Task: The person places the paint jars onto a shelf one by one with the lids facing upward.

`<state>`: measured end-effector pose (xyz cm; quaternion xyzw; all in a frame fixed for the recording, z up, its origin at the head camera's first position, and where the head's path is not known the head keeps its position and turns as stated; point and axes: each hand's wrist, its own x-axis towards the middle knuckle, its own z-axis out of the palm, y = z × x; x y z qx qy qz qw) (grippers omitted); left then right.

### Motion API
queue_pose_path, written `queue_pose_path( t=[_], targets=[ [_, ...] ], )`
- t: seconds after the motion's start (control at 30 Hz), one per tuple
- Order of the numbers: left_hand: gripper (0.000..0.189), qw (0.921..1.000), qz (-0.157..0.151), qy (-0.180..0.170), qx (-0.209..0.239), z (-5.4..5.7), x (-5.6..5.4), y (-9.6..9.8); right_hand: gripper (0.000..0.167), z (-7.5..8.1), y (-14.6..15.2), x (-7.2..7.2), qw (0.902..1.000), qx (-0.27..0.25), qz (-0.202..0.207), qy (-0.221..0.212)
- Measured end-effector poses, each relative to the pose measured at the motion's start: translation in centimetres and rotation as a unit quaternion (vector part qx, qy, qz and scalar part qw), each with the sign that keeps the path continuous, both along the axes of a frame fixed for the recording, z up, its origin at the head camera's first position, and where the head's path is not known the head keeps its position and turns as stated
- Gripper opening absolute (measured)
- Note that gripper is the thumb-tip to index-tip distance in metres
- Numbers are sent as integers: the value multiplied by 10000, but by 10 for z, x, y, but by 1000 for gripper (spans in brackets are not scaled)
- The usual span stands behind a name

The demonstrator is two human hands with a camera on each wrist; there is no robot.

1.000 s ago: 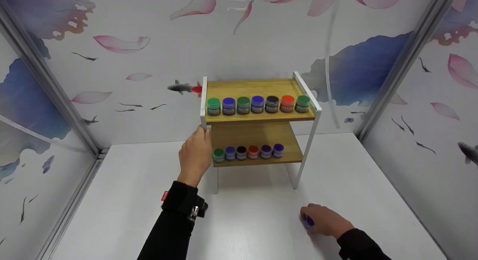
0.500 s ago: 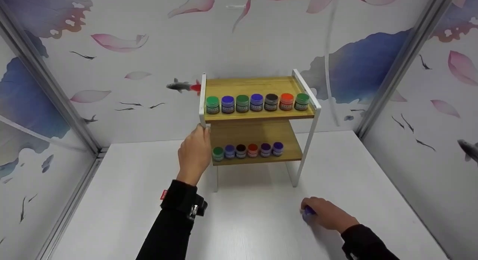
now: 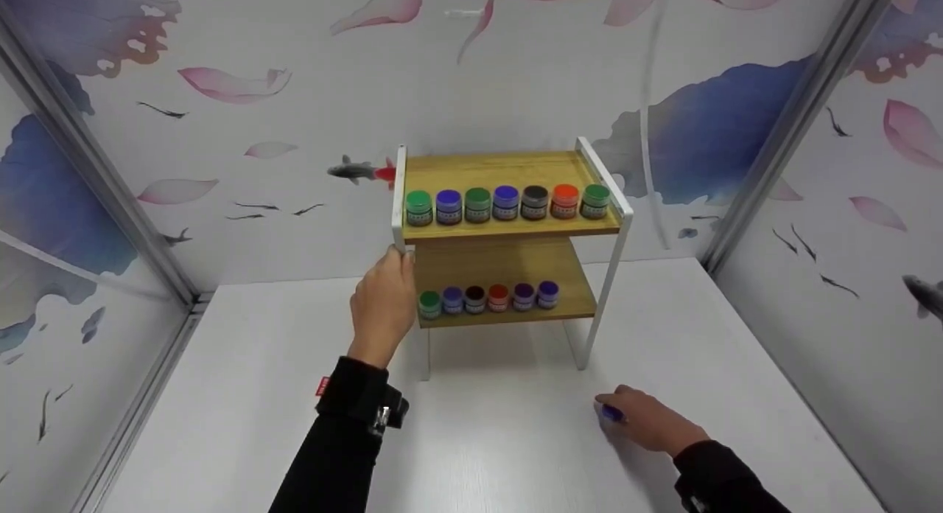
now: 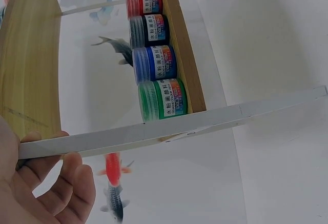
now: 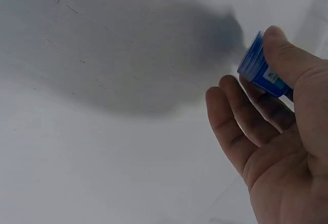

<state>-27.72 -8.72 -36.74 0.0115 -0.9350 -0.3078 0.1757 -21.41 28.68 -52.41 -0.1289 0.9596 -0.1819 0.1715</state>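
My left hand grips the white left front post of a two-tier wooden shelf, just below the upper board. The left wrist view shows the fingers curled around the white post. In my right hand, a blue gouache paint jar is pinched between thumb and fingers, and it looks tilted in the right wrist view. This hand is to the right of the shelf's foot, close over the white table; whether the jar touches the table, I cannot tell.
Several jars with coloured lids line the front of the upper board. Another row of jars stands along the lower board, ending before its right side. Patterned panels with metal corner frames enclose the table.
My right hand has moved slightly forward, towards the shelf, with the blue paint jar, and its fingers have shifted a little. The left hand keeps its hold on the post.
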Motion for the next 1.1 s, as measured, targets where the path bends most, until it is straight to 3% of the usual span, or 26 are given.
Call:
queue_pose_path(
  t=[0.27, 0.6, 1.1],
  targets=[
    [38, 10000, -12, 16, 58, -1, -1, 0, 44, -4, -2, -2, 9983, -230, -327, -435],
    [40, 10000, -16, -14, -26, -2, -2, 0, 30, -6, 4, -2, 9987, -430, 88, 274],
    [40, 9999, -27, -119, 37, 1, -1, -1, 34, -2, 4, 0, 9938, -495, 609, 789]
  ],
)
